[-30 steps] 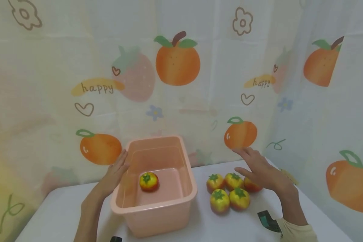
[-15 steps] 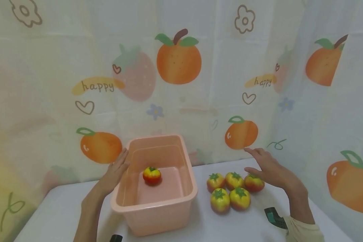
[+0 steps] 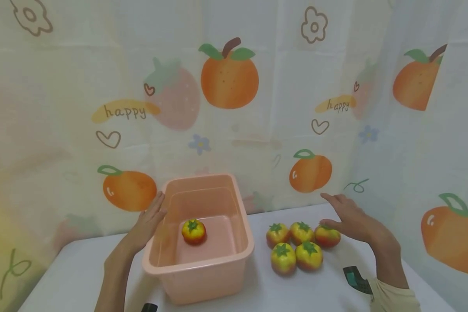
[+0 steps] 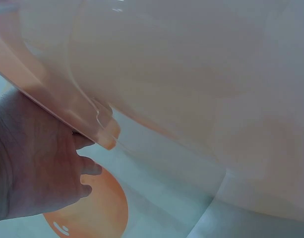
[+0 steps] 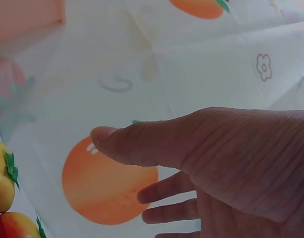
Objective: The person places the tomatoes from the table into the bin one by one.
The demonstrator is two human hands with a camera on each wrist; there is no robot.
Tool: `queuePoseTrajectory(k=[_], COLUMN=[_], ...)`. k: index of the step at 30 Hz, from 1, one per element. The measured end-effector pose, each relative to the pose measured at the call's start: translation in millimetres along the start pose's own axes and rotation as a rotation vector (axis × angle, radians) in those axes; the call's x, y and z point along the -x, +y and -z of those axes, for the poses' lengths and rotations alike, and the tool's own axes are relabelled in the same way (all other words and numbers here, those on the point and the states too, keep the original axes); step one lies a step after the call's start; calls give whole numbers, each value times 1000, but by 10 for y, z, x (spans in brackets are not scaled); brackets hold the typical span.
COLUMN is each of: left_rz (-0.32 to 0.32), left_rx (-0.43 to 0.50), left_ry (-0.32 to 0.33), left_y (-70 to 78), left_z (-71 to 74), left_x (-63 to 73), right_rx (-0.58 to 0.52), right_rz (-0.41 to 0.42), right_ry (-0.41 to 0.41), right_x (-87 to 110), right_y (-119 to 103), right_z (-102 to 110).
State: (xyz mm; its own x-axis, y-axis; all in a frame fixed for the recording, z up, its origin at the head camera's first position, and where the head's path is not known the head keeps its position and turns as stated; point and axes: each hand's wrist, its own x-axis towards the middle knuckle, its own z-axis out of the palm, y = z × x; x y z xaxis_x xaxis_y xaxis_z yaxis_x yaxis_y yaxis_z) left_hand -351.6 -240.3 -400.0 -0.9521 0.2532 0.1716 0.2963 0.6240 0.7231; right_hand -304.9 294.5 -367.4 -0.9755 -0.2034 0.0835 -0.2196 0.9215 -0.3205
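A pink plastic bin [image 3: 203,284] stands on the table, holding one yellow-red, tomato-like fruit [image 3: 193,232] with a green leafy cap. My left hand [image 3: 146,227] rests along the bin's left rim with its fingers extended; in the left wrist view that hand [image 4: 40,153] lies against the outside of the rim [image 4: 52,106]. Right of the bin, several similar fruits [image 3: 283,259] sit grouped together. My right hand [image 3: 355,222] hovers beside the rightmost fruit [image 3: 327,237], fingers spread, holding nothing. The right wrist view shows this hand [image 5: 216,163] with its thumb straight.
A white table [image 3: 82,268] bears the bin and fruits. Behind it hangs a curtain [image 3: 234,143] printed with oranges and strawberries, which also closes off the right side. Black wrist straps [image 3: 356,281] show at the lower edge.
My right hand has drawn away to the right, uncovering the rightmost fruit. Inside the bin the fruit has rocked away and partly back. My left hand has stayed at the rim.
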Motion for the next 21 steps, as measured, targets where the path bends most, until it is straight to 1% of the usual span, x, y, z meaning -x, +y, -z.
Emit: queuePoseTrajectory(k=[4,6,9,13,21], left_rz=[-27,-29,-19,10,14], left_rx=[16,20,19,10,7], left_ry=[11,12,7,-9,-8], left_y=[-15,-21,-19,-5,6], left_z=[1,0,-3,-10,-8], left_x=[1,-4,-14,-19,-9], right_rx=[-1,0,4,6,-8], right_rz=[-11,-23,-56,-99,-166], right_ry=[-17,-24,-39,-66,-134], right_x=[-4,-7,-14,-18,-39], right_y=[34,47,68,104,164], right_z=[-1,-1,1,-6,-36])
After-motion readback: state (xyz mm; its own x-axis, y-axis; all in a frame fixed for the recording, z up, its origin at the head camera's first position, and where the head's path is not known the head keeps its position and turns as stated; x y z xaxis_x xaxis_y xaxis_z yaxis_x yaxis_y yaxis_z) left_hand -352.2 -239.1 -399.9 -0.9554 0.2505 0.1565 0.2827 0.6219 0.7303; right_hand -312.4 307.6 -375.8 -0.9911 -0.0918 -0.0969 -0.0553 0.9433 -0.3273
